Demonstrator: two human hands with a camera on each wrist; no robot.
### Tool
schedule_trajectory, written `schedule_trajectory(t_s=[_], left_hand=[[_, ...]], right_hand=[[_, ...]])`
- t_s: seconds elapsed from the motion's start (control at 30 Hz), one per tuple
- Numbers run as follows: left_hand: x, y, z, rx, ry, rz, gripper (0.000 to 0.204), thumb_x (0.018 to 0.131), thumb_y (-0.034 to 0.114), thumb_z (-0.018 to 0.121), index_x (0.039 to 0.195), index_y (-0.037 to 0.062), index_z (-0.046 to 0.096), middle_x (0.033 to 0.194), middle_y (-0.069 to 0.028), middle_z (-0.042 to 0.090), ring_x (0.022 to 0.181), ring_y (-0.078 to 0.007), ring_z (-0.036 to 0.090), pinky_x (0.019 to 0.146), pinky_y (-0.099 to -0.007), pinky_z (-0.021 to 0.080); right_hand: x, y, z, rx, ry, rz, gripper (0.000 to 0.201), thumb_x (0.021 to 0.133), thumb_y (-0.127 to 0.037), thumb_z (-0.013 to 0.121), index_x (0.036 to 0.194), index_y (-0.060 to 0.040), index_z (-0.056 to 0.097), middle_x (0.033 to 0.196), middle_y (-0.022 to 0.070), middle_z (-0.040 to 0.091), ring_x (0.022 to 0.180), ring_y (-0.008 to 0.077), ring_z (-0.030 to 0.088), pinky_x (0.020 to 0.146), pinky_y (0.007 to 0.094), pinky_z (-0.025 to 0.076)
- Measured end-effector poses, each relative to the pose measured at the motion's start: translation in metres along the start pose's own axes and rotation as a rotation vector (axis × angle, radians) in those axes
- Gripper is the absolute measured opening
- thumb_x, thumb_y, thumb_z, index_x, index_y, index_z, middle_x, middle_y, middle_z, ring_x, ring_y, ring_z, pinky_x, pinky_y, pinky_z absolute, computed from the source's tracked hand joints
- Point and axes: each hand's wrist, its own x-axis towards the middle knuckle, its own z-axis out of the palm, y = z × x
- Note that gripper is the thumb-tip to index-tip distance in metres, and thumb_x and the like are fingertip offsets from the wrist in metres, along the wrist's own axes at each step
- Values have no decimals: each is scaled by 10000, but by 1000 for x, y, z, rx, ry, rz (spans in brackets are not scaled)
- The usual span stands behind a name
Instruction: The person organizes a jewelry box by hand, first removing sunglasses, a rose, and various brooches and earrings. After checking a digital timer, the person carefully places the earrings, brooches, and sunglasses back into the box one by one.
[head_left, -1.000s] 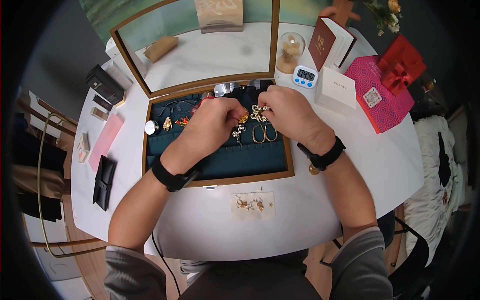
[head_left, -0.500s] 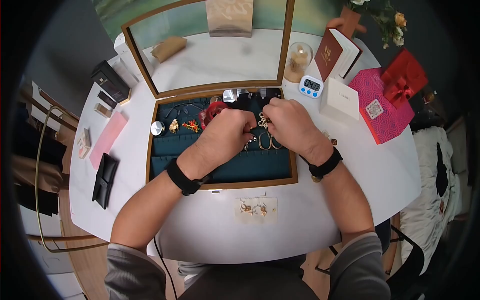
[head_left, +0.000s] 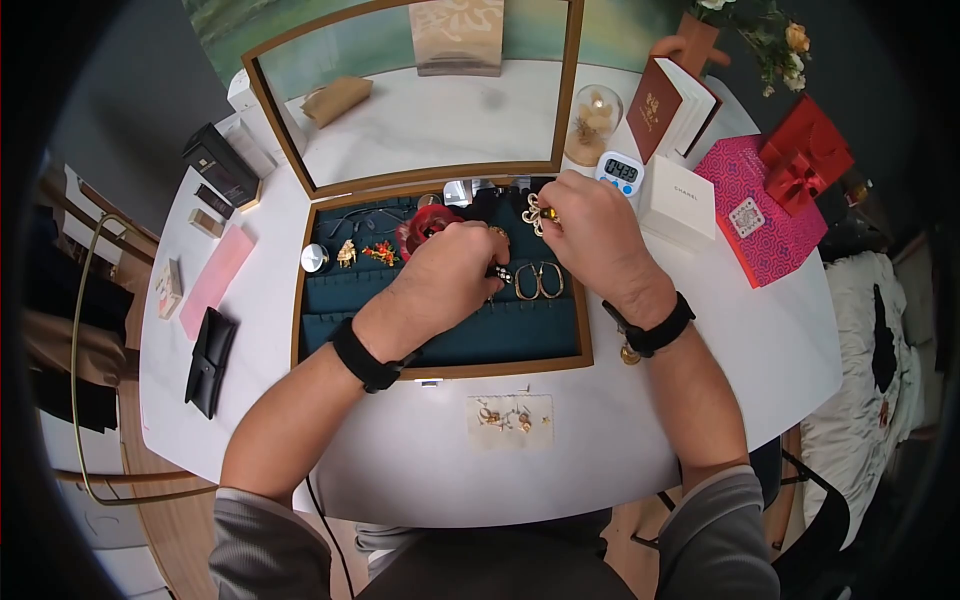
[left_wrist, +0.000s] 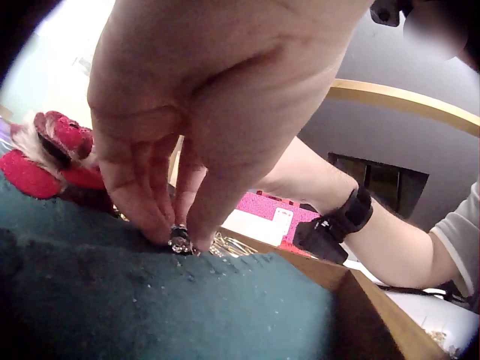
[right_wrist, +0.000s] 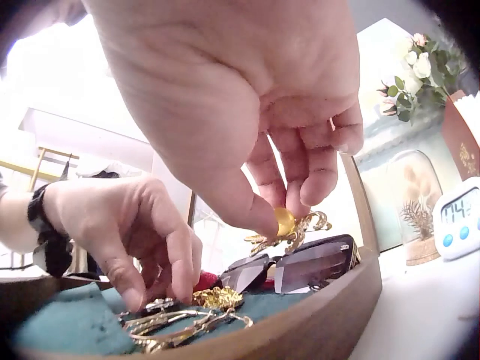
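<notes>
Over the dark green lining of a wooden display case (head_left: pixel 450 371), the left hand (head_left: pixel 440 275) pinches a small dark piece with clear stones (left_wrist: pixel 180 241), down at the lining. The right hand (head_left: pixel 605 245), higher and to the right, holds a round yellow piece (right_wrist: pixel 284 221) between thumb and fingers; a gold looped ornament (head_left: pixel 534 214) is at its fingertips. Below the hands lie two gold hoops (head_left: pixel 539 281). In the right wrist view a gold textured piece (right_wrist: pixel 219 298) lies beside the left hand's fingers.
Glass lid (head_left: pixel 573 90) stands raised behind. Sunglasses (right_wrist: pixel 315 264), a red flower-like item (head_left: pixel 423 228) and figurines (head_left: pixel 380 252) are in the case. A jewellery card (head_left: pixel 510 421) lies in front; a timer (head_left: pixel 619 173) and white box (head_left: pixel 677 198) stand right.
The view has shifted. The right hand has moved slightly right and apart from the left, showing the yellow piece in its fingers. The left hand has lowered toward the case.
</notes>
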Motion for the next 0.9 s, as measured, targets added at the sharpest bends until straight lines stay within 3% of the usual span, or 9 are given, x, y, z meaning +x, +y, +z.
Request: schedule_trajectory(t_s=[0.17, 0.5, 0.57, 0.6, 0.73, 0.77, 0.87, 0.9], left_hand=[[4, 9, -2, 42, -76, -118, 230, 836, 5, 876, 1045, -36, 788, 1032, -184, 783, 951, -332, 790, 874, -408, 625], [1, 9, -3, 100, -17, -63, 289, 858, 43, 868, 1121, -26, 769, 1014, -162, 777, 936, -313, 779, 852, -407, 615], [1, 15, -12, -18, 188, -61, 391, 857, 40, 865, 1222, -8, 733, 1031, -148, 750, 887, -280, 750, 817, -393, 609], [-1, 21, -19, -61, 265, -53, 533, 868, 15, 857, 1367, 14, 671, 1044, -125, 720, 848, -234, 720, 796, -361, 612], [-7, 32, -38, -334, 223, 32, 697, 897, -64, 822, 1537, 41, 568, 1088, -105, 738, 903, -163, 722, 803, -306, 616], [-9, 36, -39, -404, 178, -13, 644, 913, -103, 783, 1514, 33, 593, 1113, -114, 755, 950, -157, 736, 819, -293, 617], [-16, 41, -32, -453, 299, 22, 480, 948, -120, 733, 1408, 8, 678, 1092, -122, 786, 953, -150, 768, 851, -286, 622], [-17, 42, -30, -447, 349, 27, 409, 954, -76, 737, 1354, -6, 692, 958, -143, 778, 868, -247, 791, 789, -324, 626]], right_hand=[[2, -1, -4, 12, 69, -1, 132, 834, -57, 766, 947, -21, 710, 947, 138, 663, 915, 357, 673, 835, 461, 521], [4, -14, -15, 47, 121, -11, 139, 841, -54, 752, 973, -18, 727, 959, 134, 675, 920, 357, 670, 844, 471, 510], [5, -20, -21, 182, 117, 24, 140, 839, -50, 758, 972, -14, 731, 971, 144, 697, 906, 374, 676, 821, 475, 516], [6, -23, -25, 179, 123, 20, 140, 839, -50, 758, 972, -14, 731, 971, 144, 697, 906, 374, 676, 821, 475, 516], [5, -37, -38, 475, 87, 123, 158, 834, -30, 784, 983, 1, 740, 857, 111, 667, 730, 258, 638, 667, 386, 505], [6, -38, -42, 591, 30, 184, 166, 831, -23, 793, 986, 6, 743, 817, 96, 646, 677, 208, 605, 620, 349, 489], [7, -43, -53, 663, -1, 183, 158, 852, -28, 806, 995, 14, 754, 812, 63, 649, 670, 140, 566, 604, 310, 469], [6, -44, -56, 703, -26, 192, 155, 862, -30, 813, 1000, 18, 760, 810, 46, 650, 667, 107, 547, 597, 291, 459]])
